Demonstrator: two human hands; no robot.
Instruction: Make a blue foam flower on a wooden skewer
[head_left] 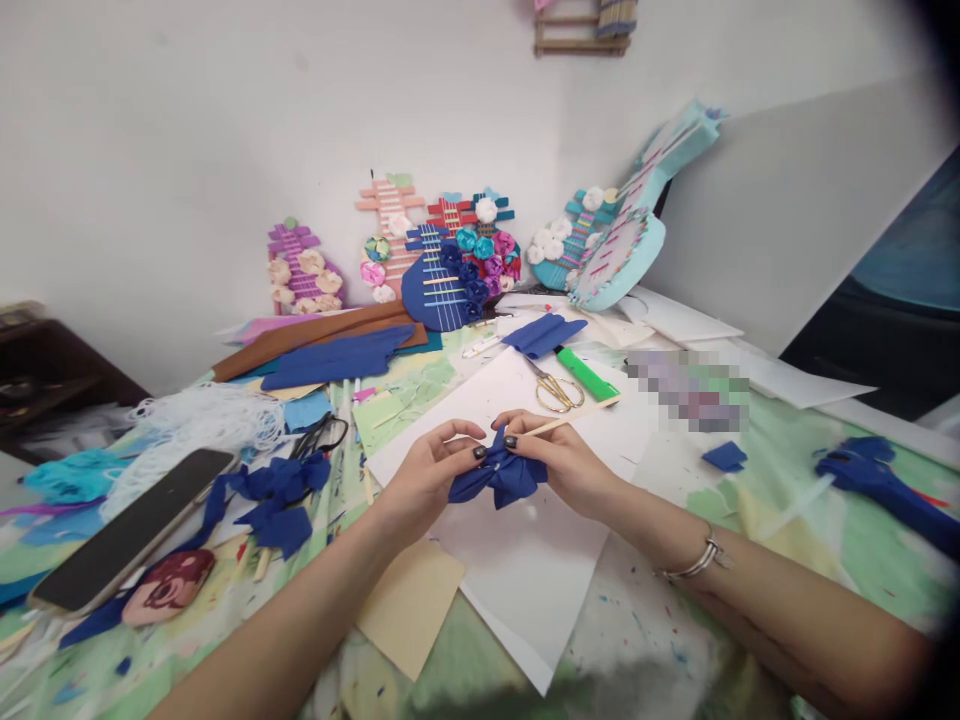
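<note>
A gathered, folded piece of dark blue crepe paper point(501, 482) is pinched between both my hands above white sheets of paper point(517, 570). My left hand point(431, 468) grips its left side with thumb and fingers. On the other side, my right hand point(566, 462) closes on the paper with thumb and index finger. A thin pale stick point(581, 412) slants out by my right hand; whether it is held there is unclear. Just beyond lie gold-handled scissors point(559, 390), a green glue gun or cutter-like tool point(589, 375) and a flat blue crepe paper piece point(545, 335).
Decorated paper guitars, including a blue guitar point(435, 290) and a large light-blue guitar point(626, 240), lean along the wall. Leftward lie a phone point(135, 530), white string point(195, 425), blue scraps point(281, 495) and a red case point(169, 588). A blue glue gun point(892, 485) lies right.
</note>
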